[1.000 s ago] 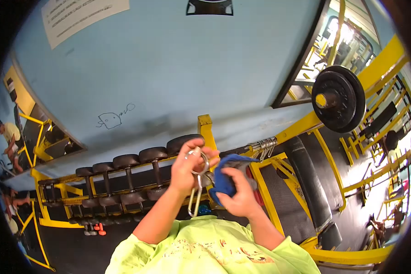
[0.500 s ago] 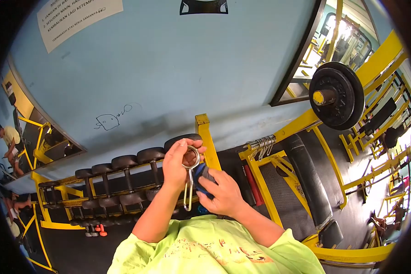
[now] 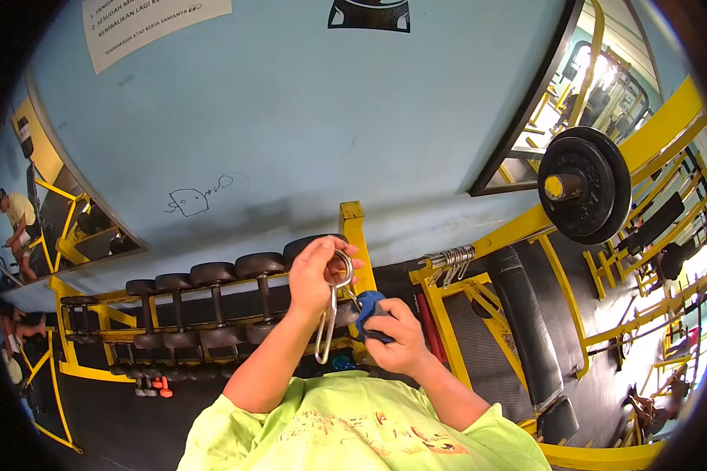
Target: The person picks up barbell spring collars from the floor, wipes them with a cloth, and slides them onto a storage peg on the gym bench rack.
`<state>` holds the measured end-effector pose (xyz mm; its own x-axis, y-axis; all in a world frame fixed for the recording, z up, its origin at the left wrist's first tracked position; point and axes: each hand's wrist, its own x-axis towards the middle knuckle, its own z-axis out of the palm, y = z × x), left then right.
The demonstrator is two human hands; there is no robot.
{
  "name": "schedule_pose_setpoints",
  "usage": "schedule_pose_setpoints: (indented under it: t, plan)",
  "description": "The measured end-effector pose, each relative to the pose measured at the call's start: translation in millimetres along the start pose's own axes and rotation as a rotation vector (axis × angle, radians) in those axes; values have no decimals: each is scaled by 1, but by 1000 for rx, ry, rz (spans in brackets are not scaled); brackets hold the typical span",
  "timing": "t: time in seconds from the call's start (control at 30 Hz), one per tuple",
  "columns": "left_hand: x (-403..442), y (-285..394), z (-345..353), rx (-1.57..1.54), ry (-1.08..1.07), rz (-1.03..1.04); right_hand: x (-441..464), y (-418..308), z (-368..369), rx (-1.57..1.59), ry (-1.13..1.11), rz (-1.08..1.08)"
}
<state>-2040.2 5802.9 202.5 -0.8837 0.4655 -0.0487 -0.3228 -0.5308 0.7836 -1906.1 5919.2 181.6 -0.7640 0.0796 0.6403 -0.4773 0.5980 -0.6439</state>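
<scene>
My left hand point(image 3: 313, 279) is closed around a metal spring collar point(image 3: 331, 310), a barbell clip with a round coil and long looped handles. Its coil shows at my fingers, and the handles hang down past my wrist. Just to the right, my right hand point(image 3: 401, 339) grips a bunched blue and dark cloth-like piece point(image 3: 371, 304), whose exact kind is unclear. The piece is close to the collar's handles; whether it touches them I cannot tell.
A dumbbell rack point(image 3: 118, 336) stands along the wall at left. Several more spring collars point(image 3: 452, 257) hang on a yellow frame beside a black padded bench point(image 3: 522, 314). Weight plates point(image 3: 585, 184) sit on a post at right. A person point(image 3: 17, 220) appears in the left mirror.
My right hand has shifted right and slightly down with the blue piece, which shows more now. My left hand keeps the collar, turned slightly. The camera view has tilted a little.
</scene>
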Motion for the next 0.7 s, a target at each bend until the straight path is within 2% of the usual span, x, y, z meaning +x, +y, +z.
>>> schedule_pose_setpoints:
  t: [0.03, 0.1, 0.17, 0.23, 0.27, 0.3, 0.37, 0.43, 0.47, 0.57, 0.63, 0.7]
  plan:
    - [-2, -7, 4, 12, 13, 5, 1, 3, -2, -7, -1, -2]
    - [-5, -14, 8, -9, 19, -17, 9, 9, -5, -70, -111, 129]
    - [-1, -10, 7, 15, 4, 58, 6, 14, -3, 2, -114, 121]
    - [3, -5, 5, -16, -3, 57, -14, 19, 7, 187, 71, 253]
    - [5, -1, 2, -42, -25, 30, -28, 27, 4, 69, 26, 230]
    - [5, -1, 1, -71, -40, 3, -37, 25, 4, 208, 36, 379]
    - [6, -15, -2, -23, -107, -14, -39, 33, 1, 133, -46, 376]
    - [-4, -21, 11, 57, -124, -81, -7, 14, -3, 96, 9, 275]
    - [-1, -22, 12, 62, -147, -30, 2, 7, -6, 100, 34, 268]
    - [14, 0, 7, -123, -67, 37, -10, 17, 4, 199, 110, 337]
    - [19, 6, 4, -200, -57, 12, -35, 28, -2, 155, 42, 380]
    - [18, -11, -5, -102, -227, -76, -50, 38, -3, 350, -49, 418]
